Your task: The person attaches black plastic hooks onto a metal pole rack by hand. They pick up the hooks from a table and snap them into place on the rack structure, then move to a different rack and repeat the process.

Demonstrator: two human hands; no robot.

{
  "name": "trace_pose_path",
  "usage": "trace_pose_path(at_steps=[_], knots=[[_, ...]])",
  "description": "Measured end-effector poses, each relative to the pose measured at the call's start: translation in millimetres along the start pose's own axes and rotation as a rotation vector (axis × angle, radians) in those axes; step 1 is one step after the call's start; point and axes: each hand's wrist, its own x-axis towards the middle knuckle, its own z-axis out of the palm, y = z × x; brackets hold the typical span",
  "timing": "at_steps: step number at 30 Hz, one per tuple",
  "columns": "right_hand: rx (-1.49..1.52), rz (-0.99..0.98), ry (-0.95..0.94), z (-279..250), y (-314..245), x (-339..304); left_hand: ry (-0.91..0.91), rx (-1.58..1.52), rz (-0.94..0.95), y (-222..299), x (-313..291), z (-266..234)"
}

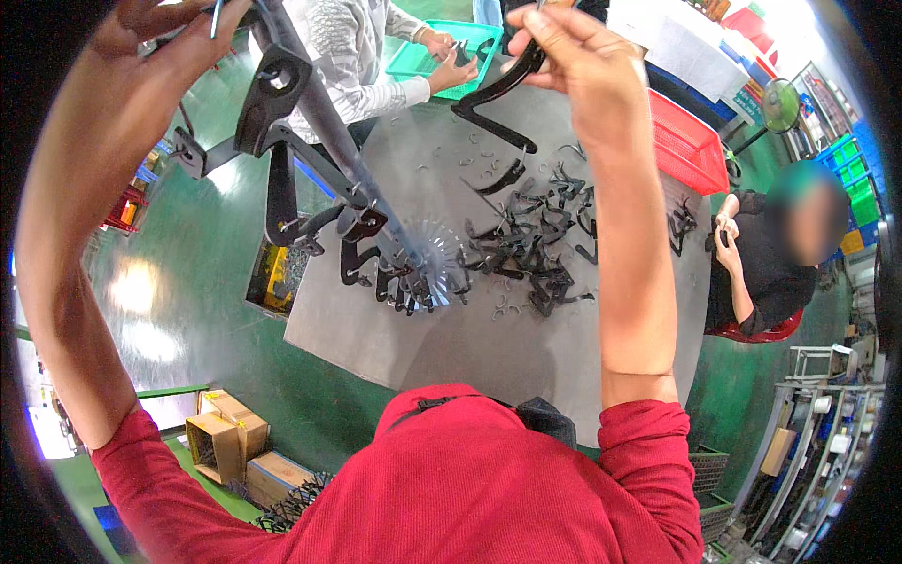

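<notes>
My right hand (584, 54), raised at the top, pinches one end of a black bent metal bracket (489, 117). The bracket hangs over the table, its V-shaped bend to the left. At the upper left, my left hand (174, 61) is partly cut off by the picture's edge. Its fingers are curled beside a thin metal pin (217, 19), near the top of a grey upright post (319, 103); what they hold cannot be made out. Several black brackets (272, 103) hang from the post all the way down. A heap of similar black brackets (540, 235) lies on the grey table (376, 329).
Across the table a person in light sleeves (343, 66) handles black parts over a green basket (442, 61). Another person in black (752, 244) sits at the right, near a red basket (686, 141). Small curved pieces (503, 305) lie scattered; cardboard boxes (225, 432) stand at lower left.
</notes>
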Motion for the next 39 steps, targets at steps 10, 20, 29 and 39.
trace_pose_path(at_steps=[10, 20, 29, 39], knots=[[-0.399, 0.253, 0.1, -24.2, 245.0, -38.3, 0.037, 0.041, -0.049, 7.9, -7.3, -4.1], [-0.687, 0.411, -0.025, -59.1, 296.7, -81.1, 0.103, 0.07, -0.052, 23.4, 9.0, 14.4], [0.155, -0.128, -0.158, 66.0, -57.3, -33.8, 0.119, 0.106, 0.002, 19.2, 3.9, 17.3], [0.16, -0.004, -0.236, 78.1, -86.2, -35.6, 0.012, -0.027, 0.112, 16.1, -1.0, -3.8]])
